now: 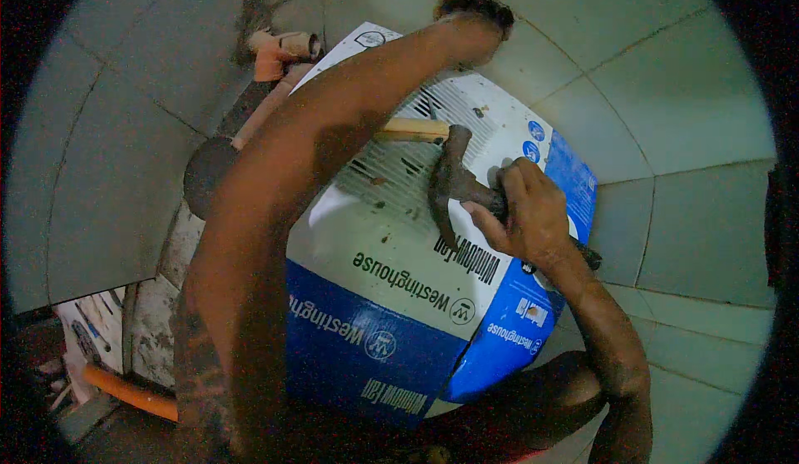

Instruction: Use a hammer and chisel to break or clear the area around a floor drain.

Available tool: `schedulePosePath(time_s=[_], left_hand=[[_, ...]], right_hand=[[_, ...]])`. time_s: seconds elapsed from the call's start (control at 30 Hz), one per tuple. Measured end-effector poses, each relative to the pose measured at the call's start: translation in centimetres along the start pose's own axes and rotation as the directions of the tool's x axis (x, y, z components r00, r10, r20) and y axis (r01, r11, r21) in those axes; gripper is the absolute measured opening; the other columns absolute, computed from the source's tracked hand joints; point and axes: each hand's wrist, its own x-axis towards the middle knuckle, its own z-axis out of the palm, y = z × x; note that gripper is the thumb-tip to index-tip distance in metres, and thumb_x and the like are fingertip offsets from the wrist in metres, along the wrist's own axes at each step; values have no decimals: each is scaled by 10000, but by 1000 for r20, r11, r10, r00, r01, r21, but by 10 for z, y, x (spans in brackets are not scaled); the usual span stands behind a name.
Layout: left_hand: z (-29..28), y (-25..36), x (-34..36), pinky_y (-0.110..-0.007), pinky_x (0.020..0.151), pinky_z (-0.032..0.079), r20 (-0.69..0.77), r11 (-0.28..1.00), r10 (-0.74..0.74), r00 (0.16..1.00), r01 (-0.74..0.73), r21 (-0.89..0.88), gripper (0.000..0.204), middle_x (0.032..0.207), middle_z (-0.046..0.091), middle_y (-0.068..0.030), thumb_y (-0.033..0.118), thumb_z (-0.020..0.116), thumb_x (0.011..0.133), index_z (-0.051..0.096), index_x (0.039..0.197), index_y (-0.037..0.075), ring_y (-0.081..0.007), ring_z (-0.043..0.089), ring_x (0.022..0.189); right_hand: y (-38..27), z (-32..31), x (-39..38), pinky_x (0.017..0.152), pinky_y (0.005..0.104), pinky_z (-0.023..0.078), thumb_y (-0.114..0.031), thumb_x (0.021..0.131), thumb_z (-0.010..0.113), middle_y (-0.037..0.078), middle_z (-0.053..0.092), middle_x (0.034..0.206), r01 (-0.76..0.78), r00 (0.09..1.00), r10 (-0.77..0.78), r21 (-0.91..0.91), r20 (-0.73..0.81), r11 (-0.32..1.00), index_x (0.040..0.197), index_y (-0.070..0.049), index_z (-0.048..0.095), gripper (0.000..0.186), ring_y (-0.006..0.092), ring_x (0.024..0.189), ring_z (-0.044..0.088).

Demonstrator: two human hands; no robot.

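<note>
Left forearm, hammer, lettered box

Pinkish pipework and an orange tube show left.

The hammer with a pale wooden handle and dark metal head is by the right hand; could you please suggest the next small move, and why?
Perhaps ease the bare left forearm clear of the hammer: in this view the forearm crosses over the pale wooden handle and hides its end, while the right hand is at the dark metal head.
</note>
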Motion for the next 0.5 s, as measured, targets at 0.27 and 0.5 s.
schedulePosePath(time_s=[0.27,0.5], left_hand=[[0,-20,3,-450,789,512,-90,993,-118,989,120,17,243,960,660,-225,136,568,777,666,949,-4,-343,657,878],[-22,-2,20,-465,762,513,37,980,-114,993,106,165,203,950,686,-156,164,543,829,674,921,40,-311,666,863]], right_hand=[[1,1,0,647,446,487,-396,765,687,187,527,853,33,999,-33,-12,-21,999,924,-7,532,448,364,758,564],[4,2,-2,625,441,473,-392,766,691,190,521,845,54,997,-56,-32,-56,998,904,-13,522,438,352,748,554]])
